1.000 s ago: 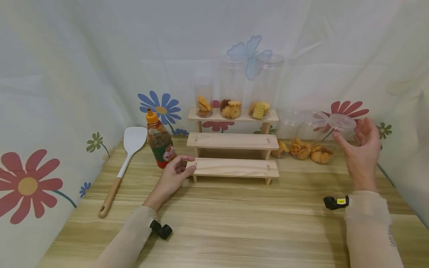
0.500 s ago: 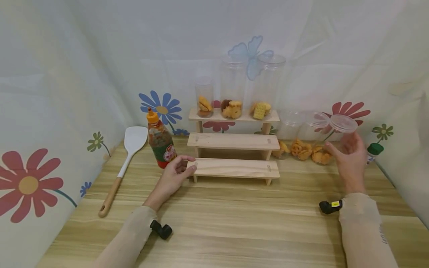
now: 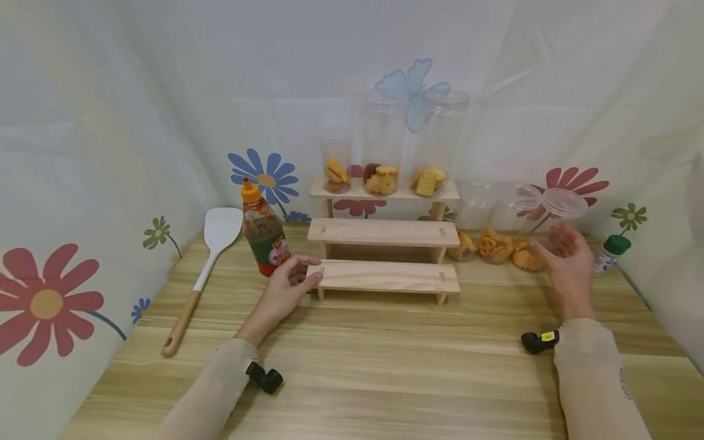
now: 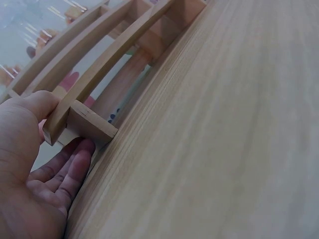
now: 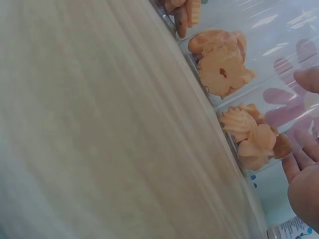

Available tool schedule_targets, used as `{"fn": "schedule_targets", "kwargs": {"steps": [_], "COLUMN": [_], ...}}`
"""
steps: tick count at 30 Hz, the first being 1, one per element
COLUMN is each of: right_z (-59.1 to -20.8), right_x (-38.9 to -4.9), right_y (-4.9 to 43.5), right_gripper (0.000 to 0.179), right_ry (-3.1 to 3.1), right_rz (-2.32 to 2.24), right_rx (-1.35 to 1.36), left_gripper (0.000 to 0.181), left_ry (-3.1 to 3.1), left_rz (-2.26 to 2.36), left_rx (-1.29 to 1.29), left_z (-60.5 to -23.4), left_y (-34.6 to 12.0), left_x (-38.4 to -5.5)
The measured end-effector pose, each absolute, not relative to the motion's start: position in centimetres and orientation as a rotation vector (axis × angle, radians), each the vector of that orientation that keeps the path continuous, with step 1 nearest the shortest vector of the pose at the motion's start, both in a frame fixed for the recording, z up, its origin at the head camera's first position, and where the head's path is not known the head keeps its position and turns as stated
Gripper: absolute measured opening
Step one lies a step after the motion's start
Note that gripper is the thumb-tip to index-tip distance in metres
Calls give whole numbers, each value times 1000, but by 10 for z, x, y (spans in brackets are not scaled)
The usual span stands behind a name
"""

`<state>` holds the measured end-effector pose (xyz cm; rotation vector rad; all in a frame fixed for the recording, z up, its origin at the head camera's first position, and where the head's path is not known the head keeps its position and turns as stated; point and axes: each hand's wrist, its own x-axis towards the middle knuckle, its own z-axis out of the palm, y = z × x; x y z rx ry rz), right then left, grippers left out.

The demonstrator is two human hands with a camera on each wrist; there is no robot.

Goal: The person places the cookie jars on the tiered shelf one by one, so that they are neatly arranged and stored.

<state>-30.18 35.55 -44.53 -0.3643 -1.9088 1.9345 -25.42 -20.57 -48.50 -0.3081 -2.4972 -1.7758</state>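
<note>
A person's two bare hands are at work at a wood-grained surface (image 3: 385, 366). The left hand (image 3: 283, 290) grips the left end of the lowest board of a three-step wooden rack (image 3: 382, 232), thumb over the board and fingers beneath. The rack stands upright on the surface, in the middle.

To its right, three clear lidded jars with biscuits stand side by side. The right hand (image 3: 572, 272) is at the rightmost jar (image 3: 541, 232), thumb and fingers spread apart near its right side; I cannot tell whether they touch it. Just right of that hand stands a small green-capped bottle (image 3: 609, 252).

Three more biscuit jars stand on the rack's top step: a smaller jar (image 3: 336, 159) and two taller ones. Left of the rack are an orange-capped sauce bottle (image 3: 264, 235) and, farther left, a white spatula (image 3: 205, 271) with a wooden handle.
</note>
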Motion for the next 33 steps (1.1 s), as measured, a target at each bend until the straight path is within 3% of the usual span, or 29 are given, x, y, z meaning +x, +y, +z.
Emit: {"fn": "schedule_targets", "kwargs": {"steps": [23,33], "right_z": [-442,-416], "right_x": [-297,-288], "right_y": [351,354], "right_gripper": [72,61], "right_ry": [-1851,-1834], "right_rz": [1896,1808], "right_rx": [-407,-383], "left_gripper": [31,30], "left_ry": [-2493,-2488], "left_rz": [-1793,-1784], "left_rx": [-319,-317], "left_z": [-485,-486], "left_y": [-206,-206], "left_x": [-254,-255]}}
